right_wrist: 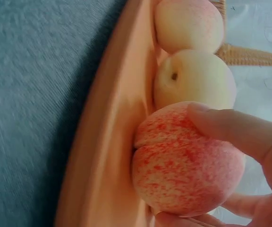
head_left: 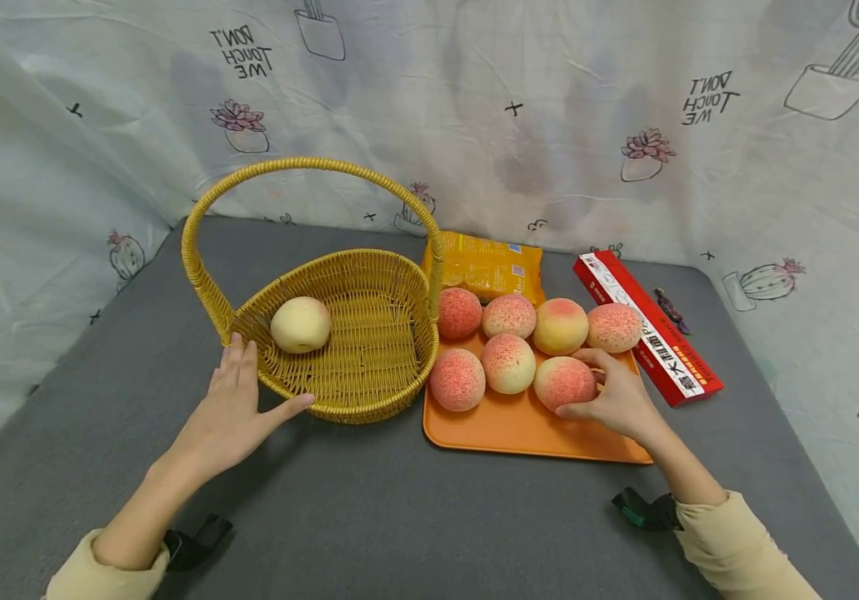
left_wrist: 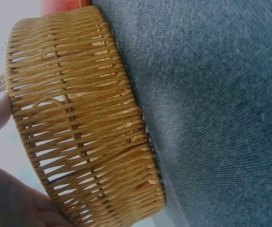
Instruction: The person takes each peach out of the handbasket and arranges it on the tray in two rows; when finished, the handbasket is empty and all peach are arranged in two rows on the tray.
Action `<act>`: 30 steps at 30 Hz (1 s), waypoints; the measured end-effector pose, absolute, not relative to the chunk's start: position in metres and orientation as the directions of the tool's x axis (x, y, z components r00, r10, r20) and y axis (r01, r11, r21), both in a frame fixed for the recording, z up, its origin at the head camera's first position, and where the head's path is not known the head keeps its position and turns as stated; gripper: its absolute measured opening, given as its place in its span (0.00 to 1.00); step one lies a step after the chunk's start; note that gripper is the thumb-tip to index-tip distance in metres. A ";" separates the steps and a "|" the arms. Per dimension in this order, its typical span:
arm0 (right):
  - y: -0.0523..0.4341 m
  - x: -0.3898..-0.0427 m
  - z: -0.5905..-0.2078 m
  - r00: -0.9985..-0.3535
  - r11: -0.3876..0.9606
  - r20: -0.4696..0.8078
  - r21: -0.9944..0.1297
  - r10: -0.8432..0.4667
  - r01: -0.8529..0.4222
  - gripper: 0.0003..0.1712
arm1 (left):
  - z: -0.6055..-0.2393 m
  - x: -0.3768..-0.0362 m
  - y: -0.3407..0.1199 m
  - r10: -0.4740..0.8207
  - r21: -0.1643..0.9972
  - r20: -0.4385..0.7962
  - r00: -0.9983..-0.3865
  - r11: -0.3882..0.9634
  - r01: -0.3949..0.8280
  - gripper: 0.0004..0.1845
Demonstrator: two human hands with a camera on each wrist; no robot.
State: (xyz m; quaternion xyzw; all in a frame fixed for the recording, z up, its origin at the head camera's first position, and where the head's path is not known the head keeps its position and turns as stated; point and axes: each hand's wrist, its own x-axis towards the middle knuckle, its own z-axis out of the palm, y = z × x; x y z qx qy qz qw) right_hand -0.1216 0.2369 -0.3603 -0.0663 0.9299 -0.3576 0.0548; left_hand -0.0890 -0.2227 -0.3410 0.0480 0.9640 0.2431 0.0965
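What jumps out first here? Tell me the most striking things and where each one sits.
The cluster of pink peaches on the orange tray, right of centre on the grey table, catches the eye first; the right hand grips the front-right peach. Left of the tray stands a yellow wicker basket with a tall handle and one pale peach inside, the left hand resting against its rim.

The red box's (head_left: 646, 327) small print seems too tiny to read.
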 end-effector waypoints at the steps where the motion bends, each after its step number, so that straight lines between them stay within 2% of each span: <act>1: 0.236 -0.122 -0.360 -0.985 0.735 -0.055 -0.673 -0.162 -0.083 0.45 | -0.341 -0.089 -0.223 0.139 0.478 -0.163 -0.977 0.877 0.045 0.62; 6: 0.234 -0.124 -0.355 -0.974 0.754 -0.071 -0.646 -0.213 -0.118 0.47 | -0.341 -0.089 -0.223 0.138 0.478 -0.162 -0.977 0.877 0.045 0.62; 11: 0.226 -0.128 -0.328 -0.960 0.765 -0.063 -0.620 -0.272 -0.176 0.49 | -0.341 -0.089 -0.223 0.140 0.483 -0.161 -0.977 0.874 0.046 0.62; 16: 0.193 -0.137 -0.296 -0.945 0.681 0.007 -0.692 -0.326 -0.240 0.37 | -0.340 -0.089 -0.223 0.143 0.484 -0.155 -0.978 0.874 0.051 0.62; 21: 0.134 -0.146 -0.277 -0.866 0.551 0.021 -0.764 -0.500 -0.337 0.29 | -0.340 -0.088 -0.222 0.140 0.485 -0.159 -0.977 0.874 0.046 0.61; 26: 0.064 -0.164 -0.272 -0.752 0.568 -0.101 -0.722 -0.651 -0.395 0.35 | -0.338 -0.087 -0.222 0.135 0.488 -0.156 -0.979 0.872 0.042 0.61; 30: 0.019 -0.187 -0.278 -0.739 0.606 -0.224 -0.738 -0.635 -0.296 0.38 | -0.339 -0.086 -0.221 0.129 0.493 -0.158 -0.979 0.869 0.035 0.62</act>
